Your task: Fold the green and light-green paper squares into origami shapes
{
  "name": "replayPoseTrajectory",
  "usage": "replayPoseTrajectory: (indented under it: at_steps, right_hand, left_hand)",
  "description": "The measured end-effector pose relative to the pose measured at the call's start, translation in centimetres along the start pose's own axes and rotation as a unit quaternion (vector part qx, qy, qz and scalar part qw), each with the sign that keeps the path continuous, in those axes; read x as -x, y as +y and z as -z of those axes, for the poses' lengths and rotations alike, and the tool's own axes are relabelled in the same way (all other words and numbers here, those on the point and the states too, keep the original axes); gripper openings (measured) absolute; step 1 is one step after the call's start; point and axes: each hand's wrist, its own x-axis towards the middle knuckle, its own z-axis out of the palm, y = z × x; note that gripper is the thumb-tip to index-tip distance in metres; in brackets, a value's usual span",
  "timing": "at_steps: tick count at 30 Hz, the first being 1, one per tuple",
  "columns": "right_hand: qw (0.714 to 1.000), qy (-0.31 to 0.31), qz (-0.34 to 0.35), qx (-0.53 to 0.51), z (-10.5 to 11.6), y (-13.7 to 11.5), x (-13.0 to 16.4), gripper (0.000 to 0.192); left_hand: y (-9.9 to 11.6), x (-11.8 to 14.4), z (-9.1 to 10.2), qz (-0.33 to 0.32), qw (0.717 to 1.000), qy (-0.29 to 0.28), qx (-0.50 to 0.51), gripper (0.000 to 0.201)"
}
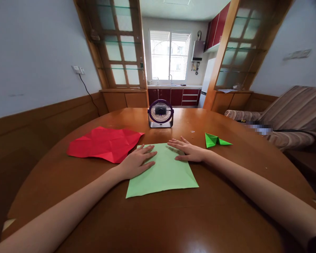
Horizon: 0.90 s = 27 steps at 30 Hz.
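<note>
A light green sheet of paper [164, 175] lies on the wooden table in front of me, its near edge slightly raised in places. My left hand [138, 161] rests on the sheet's left side with the fingers spread. Across from it, my right hand [188, 151] lies on the upper right part, palm down and fingers stretched out. Neither hand grips anything. Left of the sheet is a creased red paper [102, 144], partly unfolded. A folded bright green paper piece [213, 140] sits to the right, beyond my right wrist.
A small purple desk fan [160, 113] stands at the far middle of the round-edged wooden table [171, 225]. Tiny white scraps [192, 131] lie to its right. A striped armchair [295, 112] is past the table's right edge. A cable [88, 92] hangs from the left wall socket.
</note>
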Motion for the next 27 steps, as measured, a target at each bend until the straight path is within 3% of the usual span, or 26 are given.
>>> replayPoseTrajectory:
  at_steps: [3,8,15,18,22,27]
  right_hand:
    - [0.996,0.051,-0.041,0.065,-0.2,0.2,0.4,0.070]
    - [0.979,0.115,-0.130,0.109,0.1,-1.4,1.2,0.040]
    - [0.961,0.089,-0.251,0.077,-0.1,-4.6,2.1,0.029]
    - [0.959,0.117,-0.258,-0.023,-0.5,-4.3,2.1,0.021]
    - [0.942,0.173,-0.242,-0.156,-0.9,-3.1,1.6,0.044]
    - [0.930,0.211,-0.249,-0.171,-0.5,-2.3,0.5,0.048]
  left_hand:
    - [0.2,0.1,0.0,0.008,0.998,-0.053,-0.011,0.051]
    - [1.9,0.2,0.2,0.012,0.997,-0.039,-0.062,0.054]
    - [3.7,0.6,-0.7,0.052,0.989,-0.005,-0.142,0.058]
    - [4.6,0.8,-0.8,0.059,0.983,0.006,-0.171,0.056]
    - [5.5,0.8,-0.1,0.049,0.983,0.026,-0.174,0.048]
    - [5.4,0.5,0.6,0.018,0.989,0.033,-0.142,0.042]
